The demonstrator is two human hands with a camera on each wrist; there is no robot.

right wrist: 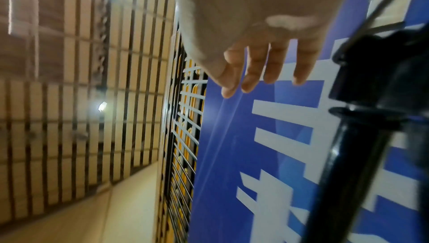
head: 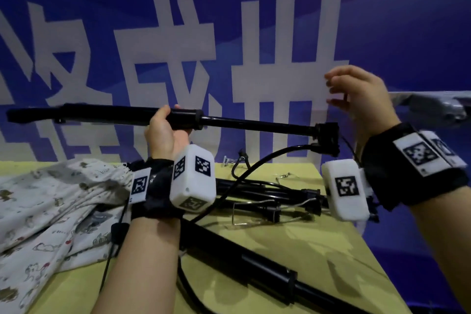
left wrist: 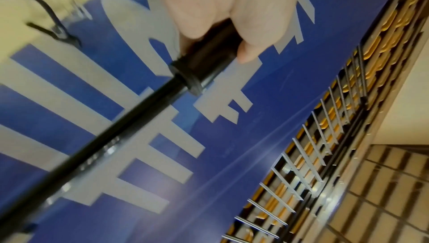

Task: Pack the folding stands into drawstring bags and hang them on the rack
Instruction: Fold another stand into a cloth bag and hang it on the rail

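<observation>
From the head view, my left hand [head: 165,132] grips the stand [head: 178,117] around its thick tube, just beside the collar, and holds it level above the table [head: 305,250]. My right hand [head: 356,94] hangs above the stand's far head, fingers loosely spread and holding nothing. The bag [head: 51,206] lies crumpled on the table to the left, and more stands [head: 254,191] lie ahead and near me. No rack is clearly in view. I judge the stand is not yet fully collapsed, so I should bring the right hand onto the head and push the thin rod straight in along its axis.

In the left wrist view, my fingers [left wrist: 260,26] curl round the tube right at the collar [left wrist: 192,76]. I should keep them off the collar edge, lest the incoming head pinch them.

In the right wrist view, my fingers [right wrist: 255,67] are straight and apart, clear of the head [right wrist: 380,67] beside them. The loose cable there could snag, so I'd gather it first.
</observation>
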